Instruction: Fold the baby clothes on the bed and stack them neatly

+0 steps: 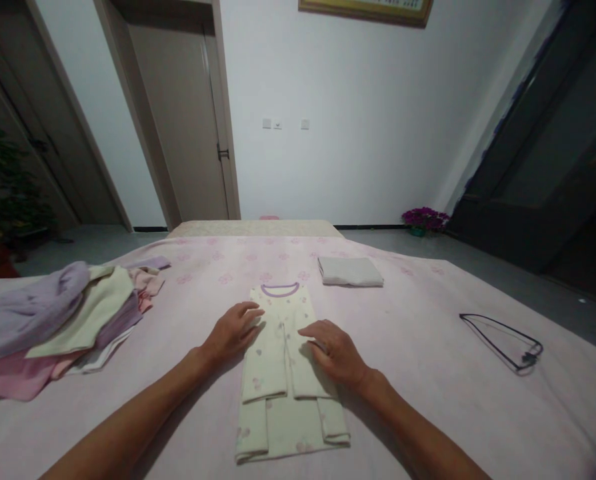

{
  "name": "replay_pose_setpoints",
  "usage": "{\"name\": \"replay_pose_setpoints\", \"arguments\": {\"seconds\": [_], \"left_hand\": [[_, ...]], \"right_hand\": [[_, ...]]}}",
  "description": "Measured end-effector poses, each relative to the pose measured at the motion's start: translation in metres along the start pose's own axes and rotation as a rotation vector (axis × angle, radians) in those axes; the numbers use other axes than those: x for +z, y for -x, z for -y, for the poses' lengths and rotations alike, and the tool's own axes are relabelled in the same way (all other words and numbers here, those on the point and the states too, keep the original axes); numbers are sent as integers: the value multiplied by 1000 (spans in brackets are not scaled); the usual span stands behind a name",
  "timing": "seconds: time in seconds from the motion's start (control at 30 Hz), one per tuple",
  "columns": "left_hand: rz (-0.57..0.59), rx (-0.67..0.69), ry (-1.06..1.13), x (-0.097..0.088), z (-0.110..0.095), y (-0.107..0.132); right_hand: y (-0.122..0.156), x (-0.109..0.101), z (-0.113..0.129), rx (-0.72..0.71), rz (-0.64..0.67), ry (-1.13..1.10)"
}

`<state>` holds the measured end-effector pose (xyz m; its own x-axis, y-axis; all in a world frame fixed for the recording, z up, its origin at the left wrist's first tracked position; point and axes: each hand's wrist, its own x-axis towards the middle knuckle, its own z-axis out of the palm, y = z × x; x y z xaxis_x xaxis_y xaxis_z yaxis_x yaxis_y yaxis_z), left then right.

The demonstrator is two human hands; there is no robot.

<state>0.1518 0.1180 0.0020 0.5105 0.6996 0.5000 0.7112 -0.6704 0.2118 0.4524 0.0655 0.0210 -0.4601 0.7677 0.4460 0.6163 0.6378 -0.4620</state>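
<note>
A pile of loose garments (53,320) in lilac, pale yellow and pink lies at the left edge of the bed (428,373). A folded white cloth (351,271) rests on the far side of the bed. A dark wire hanger (503,340) lies flat at the right. Purple flowers (425,218) stand on the floor by the wall.

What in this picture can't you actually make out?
All in the head view:
- Shirt: the cloth under the left hand and right hand is covered.
- Picture frame: cut off by the top edge.
- Pile of clothes: lower garments buried; its left end runs off the edge.
- Wall switches: too small to tell apart.
</note>
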Motion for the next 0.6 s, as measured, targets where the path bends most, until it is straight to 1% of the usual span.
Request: {"name": "replay_pose_setpoints", "arguments": {"seconds": [0.1,0.17,0.23,0.33,0.4,0.47,0.53,0.6], "left_hand": [[114,189,61,-27,-18,26],[208,293,76,-40,-27,38],[265,361,75,-47,-31,45],[307,411,44,-51,-32,47],[337,422,16,-51,-31,47],[348,423,8,-49,-29,47],[326,415,23,-46,-29,49],[289,390,33,-40,-29,52]], "right_hand": [[16,-28,-9,-40,165,95],[26,-39,-11,-67,268,143],[33,-42,-13,-102,332,180],[36,-39,-13,-177,386,224],[36,-35,-14,-225,401,246],[37,-30,-16,-257,385,257],[40,-25,-19,-273,343,246],[45,-20,-23,-258,271,207]]}}
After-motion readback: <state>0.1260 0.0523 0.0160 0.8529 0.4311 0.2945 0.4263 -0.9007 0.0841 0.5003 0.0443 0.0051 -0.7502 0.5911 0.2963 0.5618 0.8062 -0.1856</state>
